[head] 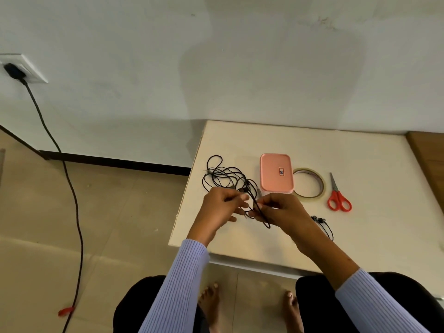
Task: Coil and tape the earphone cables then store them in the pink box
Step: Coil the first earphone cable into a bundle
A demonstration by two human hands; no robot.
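A tangle of black earphone cables [223, 176] lies on the white table [360, 236], left of the closed pink box [276, 173]. My left hand [219, 207] pinches a strand of that cable just above the table. Close beside it, my right hand [281, 211] pinches another part of the same cable, and a loop hangs between the two hands. A second black earphone [323, 224] lies on the table behind my right wrist, partly hidden by it. A clear tape roll [308, 182] sits flat to the right of the box.
Red-handled scissors [337, 195] lie right of the tape. A black power cord [72, 200] runs from a wall socket [21, 68] down across the tiled floor on the left. My knees and bare feet are below the table's near edge.
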